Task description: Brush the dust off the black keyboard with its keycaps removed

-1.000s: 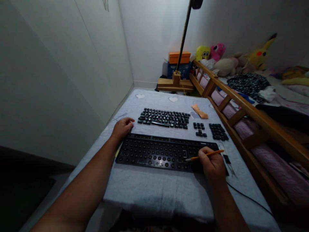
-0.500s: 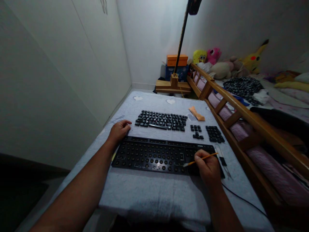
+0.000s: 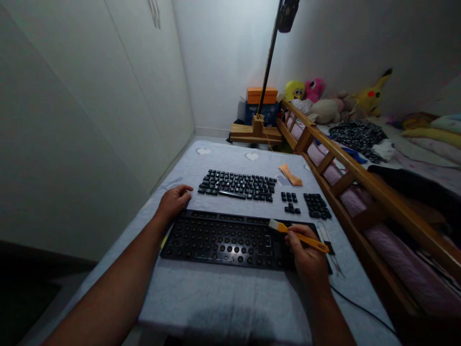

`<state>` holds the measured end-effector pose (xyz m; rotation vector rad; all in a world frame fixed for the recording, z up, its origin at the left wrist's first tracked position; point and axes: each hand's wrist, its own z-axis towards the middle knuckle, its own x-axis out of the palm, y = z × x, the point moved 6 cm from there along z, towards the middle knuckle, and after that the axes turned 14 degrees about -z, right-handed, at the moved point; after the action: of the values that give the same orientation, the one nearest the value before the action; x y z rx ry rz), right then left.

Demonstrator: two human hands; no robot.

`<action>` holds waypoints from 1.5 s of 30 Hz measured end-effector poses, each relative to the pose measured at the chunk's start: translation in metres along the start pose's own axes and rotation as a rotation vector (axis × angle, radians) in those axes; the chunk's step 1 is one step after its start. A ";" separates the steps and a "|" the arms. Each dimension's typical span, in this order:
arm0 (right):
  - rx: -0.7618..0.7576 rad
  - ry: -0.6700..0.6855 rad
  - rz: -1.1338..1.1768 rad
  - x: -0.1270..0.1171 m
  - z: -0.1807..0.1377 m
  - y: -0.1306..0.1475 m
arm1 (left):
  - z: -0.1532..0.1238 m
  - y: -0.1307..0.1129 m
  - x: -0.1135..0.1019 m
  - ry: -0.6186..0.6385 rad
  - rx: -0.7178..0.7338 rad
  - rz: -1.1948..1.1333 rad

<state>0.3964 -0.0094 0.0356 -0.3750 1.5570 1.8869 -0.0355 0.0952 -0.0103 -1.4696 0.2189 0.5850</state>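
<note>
A black keyboard base (image 3: 216, 240) with its keycaps off lies across the near part of the cloth-covered table. My right hand (image 3: 306, 247) grips a brush (image 3: 308, 240) by its yellow-orange handle, over the base's right part. The brush's pale bristles point left, at the base's upper edge; I cannot tell whether they touch it. Beside the base's far left corner rests my left hand (image 3: 175, 202), fingers loosely stretched on the cloth and holding nothing. Beyond the base sit the removed black keycaps (image 3: 237, 185), laid out in keyboard order, with smaller groups to the right.
A wire-handled tool (image 3: 329, 247) lies right of the base, where a black cable (image 3: 360, 302) runs off. An orange cloth strip (image 3: 290, 174) lies farther back. A wooden bed rail (image 3: 345, 168) borders the table's right side. Behind stands a lamp pole (image 3: 268, 67) on a wooden base.
My right hand has swung the brush from the base's near edge up to its far edge, turning the bristles upward. My left hand stays by the corner. The view has shifted slightly.
</note>
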 end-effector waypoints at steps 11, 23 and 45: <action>0.117 0.067 0.340 0.008 -0.010 -0.011 | -0.002 -0.005 -0.001 -0.013 -0.032 0.010; 0.106 -0.122 -0.085 -0.043 0.007 -0.005 | -0.002 -0.005 -0.001 0.000 -0.052 -0.001; 0.117 -0.057 -0.031 -0.032 0.180 -0.057 | -0.001 -0.003 -0.001 -0.004 -0.046 -0.023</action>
<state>0.4895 0.1566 0.0566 -0.2893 1.6052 1.7586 -0.0343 0.0940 -0.0073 -1.5133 0.1861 0.5773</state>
